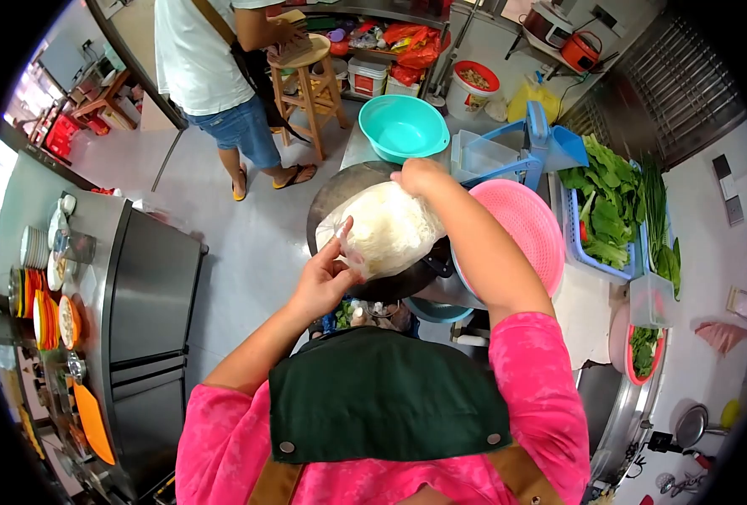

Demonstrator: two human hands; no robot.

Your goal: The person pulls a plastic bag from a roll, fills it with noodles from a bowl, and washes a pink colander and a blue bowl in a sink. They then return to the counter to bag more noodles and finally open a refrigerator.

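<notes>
Head view. Holds a bag of white noodles [388, 229] in both hands, raised in front of the chest, above a dark wok [333, 192]. Grips the bag's far end with right hand [420, 175], fingers curled shut round the gathered plastic, forearm coming in from near right. Pinches the near-left corner with left hand [325, 282], thumb and fingertips closed on the film, other fingers loosely bent. Keeps the bag's long axis on a slant, near left to far right, strung between the two hands and touching both; one hand at each end, neither nearer. Hangs the bulk of the noodles over the wok's middle; touching the wok or clear of it, cannot tell.

Beyond the wok, far: teal bowl [403, 126]. Just beside the right forearm, to the right: pink colander [532, 225]. Further right: blue basket [577, 244] of leafy greens [607, 202]. Far left, well apart: another person [201, 67] standing by a wooden stool [310, 84]. Near left: steel counter [150, 286] with stacked plates [34, 248].
</notes>
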